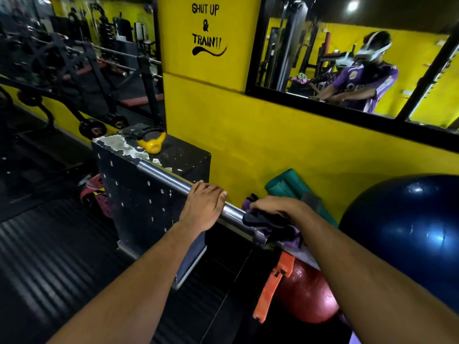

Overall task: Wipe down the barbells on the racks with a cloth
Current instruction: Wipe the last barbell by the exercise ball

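- A chrome barbell (173, 178) runs on a diagonal through the middle of the head view, its long axis going from upper left, where the far end rests on the corner of a black box (154, 194), down to lower right, where it passes under both hands
- The bar is smooth and polished along the sleeve near the box, with bright highlights; a collar and a cross-hatched, knurled section show at the lower right, beside the right forearm
- The left hand (202, 207) lies over the bar from above, fingers curled down the far side, its grip closed around the metal
- The right hand (275, 207) sits just beside it further down the bar, pressing a dark purple-and-black cloth (268, 225) against the steel; its grip is closed on the bunched cloth, which wraps the bar and hangs off the near side
- An orange strap (272, 285) dangles below the bar, in front of a red ball (308, 294)
- A large blue exercise ball (407, 232) fills the right edge, with a rolled green mat (288, 184) leaning on the yellow wall (273, 145) behind the hands
- On top of the box, whose paint is chipped, lies a yellow kettlebell (151, 142) tipped on its side
- The wall carries painted lettering (207, 28) reading "SHUT UP & TRAIN!!"; a mirror (323, 58) to its right reflects a person in a purple shirt bent forward
- Dark racks and weight plates stand at far left over ribbed black flooring (49, 256)
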The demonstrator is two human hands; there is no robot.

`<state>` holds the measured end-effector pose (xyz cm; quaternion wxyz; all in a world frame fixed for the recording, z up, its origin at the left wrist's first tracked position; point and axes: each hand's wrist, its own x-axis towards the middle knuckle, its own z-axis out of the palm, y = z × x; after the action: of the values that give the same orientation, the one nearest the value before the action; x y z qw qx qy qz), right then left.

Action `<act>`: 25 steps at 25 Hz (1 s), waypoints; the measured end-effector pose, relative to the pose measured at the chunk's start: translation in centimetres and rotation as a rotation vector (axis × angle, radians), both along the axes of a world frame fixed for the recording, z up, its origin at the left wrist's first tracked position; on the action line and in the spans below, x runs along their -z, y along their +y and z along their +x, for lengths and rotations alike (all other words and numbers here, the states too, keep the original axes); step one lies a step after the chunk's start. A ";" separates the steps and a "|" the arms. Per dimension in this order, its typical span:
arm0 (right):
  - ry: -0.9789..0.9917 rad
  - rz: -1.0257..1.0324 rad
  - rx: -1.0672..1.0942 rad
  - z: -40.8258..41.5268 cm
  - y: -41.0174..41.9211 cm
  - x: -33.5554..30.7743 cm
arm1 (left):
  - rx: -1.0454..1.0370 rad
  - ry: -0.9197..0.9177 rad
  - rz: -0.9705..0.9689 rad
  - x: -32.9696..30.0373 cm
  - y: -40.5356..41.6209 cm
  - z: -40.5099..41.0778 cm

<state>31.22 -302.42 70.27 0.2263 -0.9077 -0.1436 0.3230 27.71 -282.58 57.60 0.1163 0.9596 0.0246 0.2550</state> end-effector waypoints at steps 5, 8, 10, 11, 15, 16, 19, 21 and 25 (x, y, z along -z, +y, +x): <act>-0.345 -0.096 -0.082 0.8 -0.5 3.1 | -0.040 -0.035 0.046 0.1 0.1 0.2; -0.779 -0.193 -0.222 -4.5 -2.3 5.4 | -0.039 -0.035 0.083 0.2 0.4 0.1; -0.813 -0.227 -0.229 -5.7 -2.6 5.4 | -0.055 -0.040 0.103 0.1 0.4 0.2; -0.767 -0.208 -0.193 -4.8 -2.3 4.9 | -0.068 -0.052 0.101 0.1 0.3 0.3; -0.342 -0.171 -0.150 1.2 -0.4 2.6 | -0.064 -0.130 0.064 0.6 -0.1 0.3; -0.248 -0.203 -0.174 2.9 0.0 2.5 | -0.058 -0.158 0.043 1.0 -0.1 0.1; -0.058 -0.299 -0.265 6.5 0.8 3.2 | -0.016 -0.212 -0.028 1.9 -0.1 -0.5; -0.029 -0.282 -0.244 7.5 0.8 3.9 | 0.011 -0.210 -0.043 2.3 0.0 -0.8; -0.293 -0.181 -0.116 3.7 0.3 3.5 | 0.082 -0.117 0.107 1.2 1.5 -1.3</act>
<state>34.92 -302.10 66.77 0.1013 -0.9518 -0.1977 0.2116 26.37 -281.12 56.43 0.0768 0.9481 -0.0353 0.3067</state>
